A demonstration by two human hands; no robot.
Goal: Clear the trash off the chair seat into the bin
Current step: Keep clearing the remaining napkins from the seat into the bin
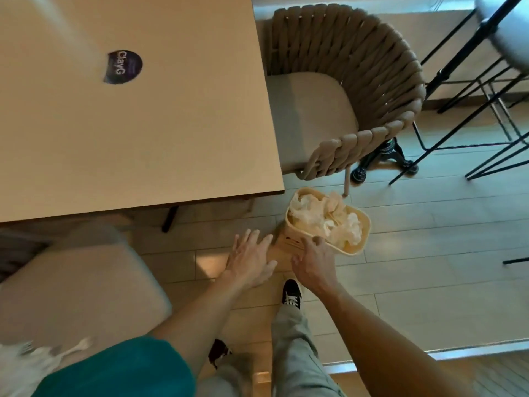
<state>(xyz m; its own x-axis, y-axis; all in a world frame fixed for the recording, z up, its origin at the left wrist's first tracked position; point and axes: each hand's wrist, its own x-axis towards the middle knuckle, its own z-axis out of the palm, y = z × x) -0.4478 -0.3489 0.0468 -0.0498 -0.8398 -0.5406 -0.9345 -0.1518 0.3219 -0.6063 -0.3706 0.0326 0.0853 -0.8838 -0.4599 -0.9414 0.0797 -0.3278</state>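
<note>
Purple sticker (122,66) – "ClayG", tan table (171,124)

Both hands reach toward the bin (294,241) (crumpled paper (329,217) inside) on the floor.

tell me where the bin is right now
The bin stands on the floor in the head view, right of the table corner, before the woven chair.
</note>
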